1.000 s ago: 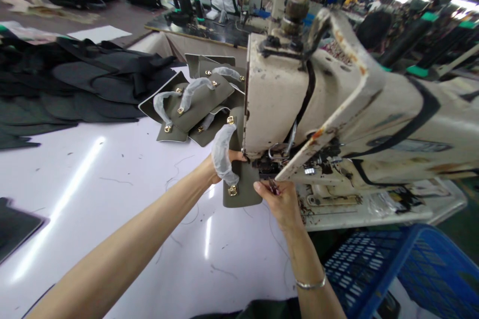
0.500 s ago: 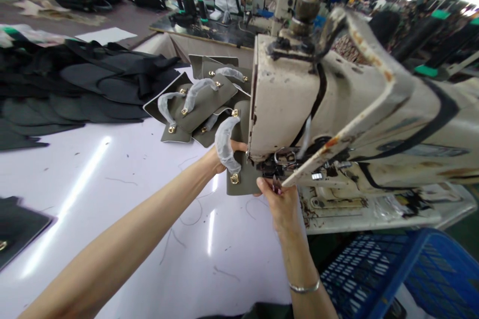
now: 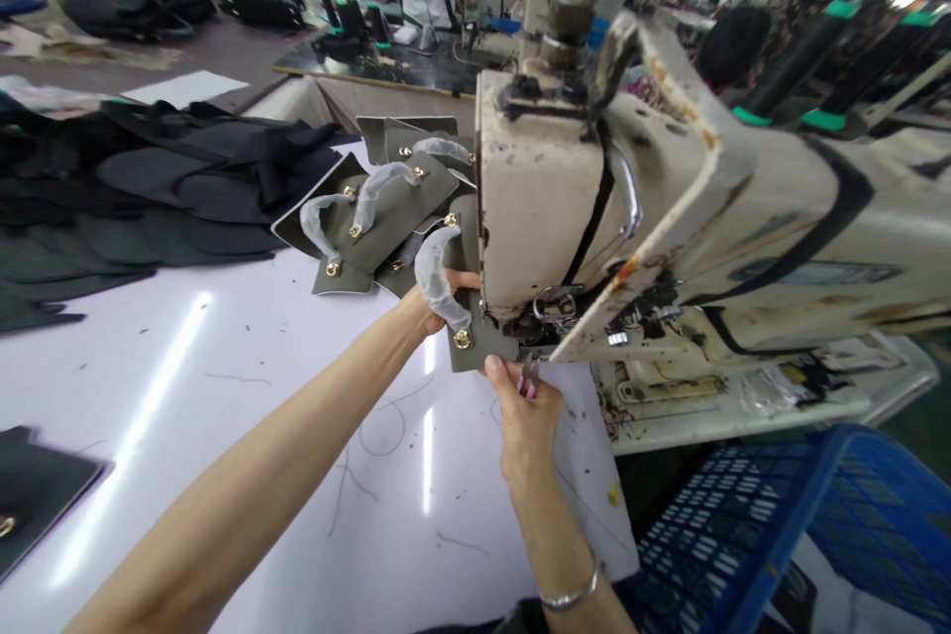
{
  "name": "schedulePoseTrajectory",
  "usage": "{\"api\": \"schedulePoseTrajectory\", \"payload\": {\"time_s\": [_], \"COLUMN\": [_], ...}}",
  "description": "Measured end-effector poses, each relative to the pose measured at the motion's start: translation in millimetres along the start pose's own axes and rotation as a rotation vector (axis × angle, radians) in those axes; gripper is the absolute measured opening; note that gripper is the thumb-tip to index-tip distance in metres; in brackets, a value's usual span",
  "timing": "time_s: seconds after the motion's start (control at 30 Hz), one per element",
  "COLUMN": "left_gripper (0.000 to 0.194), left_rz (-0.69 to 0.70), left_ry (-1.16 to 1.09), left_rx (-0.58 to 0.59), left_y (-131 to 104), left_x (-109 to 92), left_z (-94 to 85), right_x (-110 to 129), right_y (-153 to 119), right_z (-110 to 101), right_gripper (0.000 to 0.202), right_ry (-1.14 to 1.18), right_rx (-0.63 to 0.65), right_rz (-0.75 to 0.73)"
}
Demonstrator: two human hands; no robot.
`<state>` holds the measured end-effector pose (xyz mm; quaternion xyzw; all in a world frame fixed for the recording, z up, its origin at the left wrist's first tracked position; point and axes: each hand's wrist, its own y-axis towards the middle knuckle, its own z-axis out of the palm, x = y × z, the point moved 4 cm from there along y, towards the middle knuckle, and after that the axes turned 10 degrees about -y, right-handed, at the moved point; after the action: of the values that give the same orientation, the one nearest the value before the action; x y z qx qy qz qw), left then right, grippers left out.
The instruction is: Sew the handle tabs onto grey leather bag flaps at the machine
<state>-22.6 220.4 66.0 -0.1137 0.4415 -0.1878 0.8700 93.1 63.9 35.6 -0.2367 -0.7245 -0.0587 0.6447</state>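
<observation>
A grey-green bag panel (image 3: 467,357) lies under the head of the sewing machine (image 3: 542,208). Its curved handle (image 3: 433,272), wrapped in clear film, is fixed by gold-coloured fittings. My left hand (image 3: 438,302) rests on this panel beneath the handle, fingers stretched toward the machine; the handle and machine partly hide them. At the panel's near edge, my right hand (image 3: 529,416) has its thumb against the edge. Small thread snips (image 3: 529,374) with a pink part are held in its curled fingers. The needle area is mostly hidden behind the machine head.
Several similar panels with wrapped handles (image 3: 401,193) lie overlapped behind the left hand. Stacked black pieces (image 3: 170,183) fill the left back. A dark panel (image 3: 45,495) lies at the left edge. A blue plastic basket (image 3: 743,525) stands at the lower right. Loose threads dot the white tabletop (image 3: 297,545).
My right hand has drawn slightly left and down from the needle area, with the snips in it. The panel's near edge has shifted slightly. The camera view has moved a little.
</observation>
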Motion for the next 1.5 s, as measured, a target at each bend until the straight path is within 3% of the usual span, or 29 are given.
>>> {"api": "schedulePoseTrajectory", "payload": {"time_s": [0.37,0.67,0.83,1.13,1.27,1.5], "left_gripper": [0.021,0.017,0.021,0.019,0.024,0.026], "left_rz": [0.008,0.025,0.085,0.188,0.217,0.282], "left_ry": [-0.036,-0.062,-0.070,-0.105,-0.143,-0.206], "left_rx": [-0.016,-0.033,-0.060,-0.222,-0.295,-0.473], "left_y": [-9.0,5.3,1.0,-21.8,-34.2,-83.4], "left_x": [-4.9,-2.9,-6.1,-0.8,7.0,29.0], "left_z": [6.7,-9.8,-16.1,-28.1,-33.4,-37.6], "right_x": [3.0,2.8,5.6,5.7,10.4,5.8], "right_y": [-5.4,4.5,4.0,5.8,0.1,-5.6], "right_z": [14.1,27.4,28.7,26.7,20.5,2.8], "right_gripper": [0.050,0.046,0.043,0.043,0.042,0.039], "right_ry": [0.125,0.126,0.143,0.183,0.090,0.033], "right_rx": [-0.129,-0.197,-0.230,-0.238,-0.185,-0.049], "right_rz": [0.054,0.039,0.042,0.025,-0.012,-0.062]}}
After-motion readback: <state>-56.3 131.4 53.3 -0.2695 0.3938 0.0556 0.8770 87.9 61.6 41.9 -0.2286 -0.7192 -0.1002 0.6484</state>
